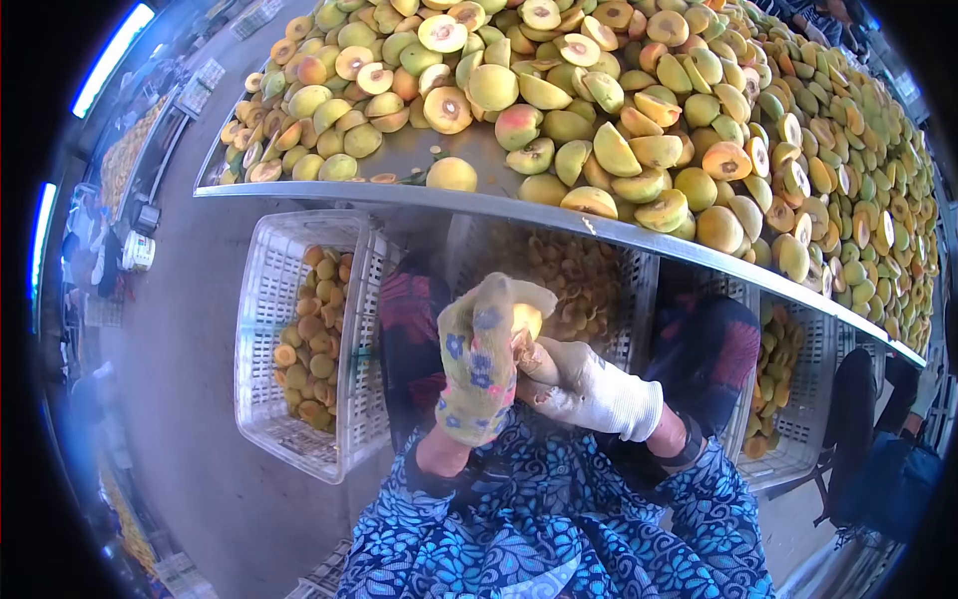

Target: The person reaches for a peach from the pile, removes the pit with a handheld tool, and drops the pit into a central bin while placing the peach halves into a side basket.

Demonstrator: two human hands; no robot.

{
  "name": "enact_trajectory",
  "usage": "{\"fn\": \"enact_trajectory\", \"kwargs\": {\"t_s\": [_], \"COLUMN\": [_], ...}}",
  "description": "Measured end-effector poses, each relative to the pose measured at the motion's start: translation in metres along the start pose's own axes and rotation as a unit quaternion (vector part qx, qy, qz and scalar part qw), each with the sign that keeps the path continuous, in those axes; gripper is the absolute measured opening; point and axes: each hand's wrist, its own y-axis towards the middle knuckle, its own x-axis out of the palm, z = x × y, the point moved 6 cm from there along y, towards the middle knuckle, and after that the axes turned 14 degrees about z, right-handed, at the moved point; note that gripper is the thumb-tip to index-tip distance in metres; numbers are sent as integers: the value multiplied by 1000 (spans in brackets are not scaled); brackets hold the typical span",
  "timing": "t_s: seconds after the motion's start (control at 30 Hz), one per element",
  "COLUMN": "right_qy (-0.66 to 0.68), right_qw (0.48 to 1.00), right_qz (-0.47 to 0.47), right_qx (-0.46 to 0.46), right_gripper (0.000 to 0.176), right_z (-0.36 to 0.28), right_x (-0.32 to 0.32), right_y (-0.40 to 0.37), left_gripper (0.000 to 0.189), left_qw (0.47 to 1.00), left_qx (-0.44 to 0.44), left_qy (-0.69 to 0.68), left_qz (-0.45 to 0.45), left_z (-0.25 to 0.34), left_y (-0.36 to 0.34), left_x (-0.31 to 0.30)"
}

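Head camera: two gloved hands meet in front of the person's body, together at one piece of yellow fruit. The left hand, in one glove printed with flowers, is curled around that piece; the right hand, in one white knitted-cuff glove, presses its fingers up against it from the other side. How firmly the right one grips, and whether anything else sits in its fingers, is hidden.

Ahead stands one metal-edged table bearing a heap of fruit, many of the pieces halved, too many to count. One round yellow fruit lies on bare metal near the edge.

Three white crates are partly below the table: one left crate, one middle crate behind the hands, and one right crate, each with uncounted fruit pieces inside. Two legs flank the middle one. Far left are one white bucket and two light strips.
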Motion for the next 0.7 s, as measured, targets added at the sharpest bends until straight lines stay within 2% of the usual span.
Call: {"fn": "enact_trajectory", "kwargs": {"t_s": [0.07, 0.1, 0.17, 0.2, 0.23, 0.27, 0.3, 0.33, 0.37, 0.4, 0.43, 0.47, 0.5, 0.57, 0.63, 0.7], "right_qy": [41, 38, 139, 139, 146, 153, 153, 149, 147, 162, 164, 169, 175, 151, 130, 177], "right_qw": [998, 998, 973, 973, 972, 971, 971, 971, 970, 958, 956, 953, 952, 960, 966, 941], "right_qz": [-6, -2, -54, -53, -40, -27, -24, -34, -45, -105, -109, -110, -108, -115, -118, -146], "right_qx": [-37, -43, 176, 175, 179, 183, 180, 184, 189, 213, 218, 224, 228, 207, 192, 248], "right_gripper": [27, 27, 29, 29, 30, 30, 30, 30, 30, 29, 29, 28, 27, 27, 26, 26], "right_z": [-3, 0, 10, 3, -2, -5, -7, -7, -6, 4, 7, 7, 5, 9, 11, 11], "right_x": [6, -3, -2, -4, -6, -9, -10, -8, -6, 5, 7, 7, 7, 7, 7, 10], "right_y": [-1, -2, -9, -10, -10, -9, -8, -9, -10, -10, -14, -17, -17, -18, -19, -22], "left_gripper": [36, 36, 40, 48, 48, 50, 51, 50, 50, 49, 48, 50, 50, 46, 39, 32], "left_qw": [978, 978, 927, 940, 940, 954, 943, 947, 947, 962, 972, 986, 987, 960, 954, 971], "left_qx": [25, 32, -199, -70, -66, -149, -231, -225, -225, -185, -145, -78, -79, -228, -248, -59], "left_qy": [91, 89, 43, 23, 24, -82, -186, -207, -206, -159, -110, -68, -65, -16, -53, -20], "left_qz": [-184, -185, -316, -334, -334, -246, -153, -97, -98, -124, -148, -129, -126, -159, -158, -229], "left_z": [19, 16, -4, 15, 16, 12, 4, -2, -6, -2, 4, 15, 18, 2, 2, 23], "left_y": [12, 20, 19, 20, 16, 15, 10, 5, 2, 0, -2, 2, 4, 1, 5, 13], "left_x": [14, 20, 33, 37, 38, 31, 23, 17, 14, 14, 14, 13, 10, 10, 16, 22]}}
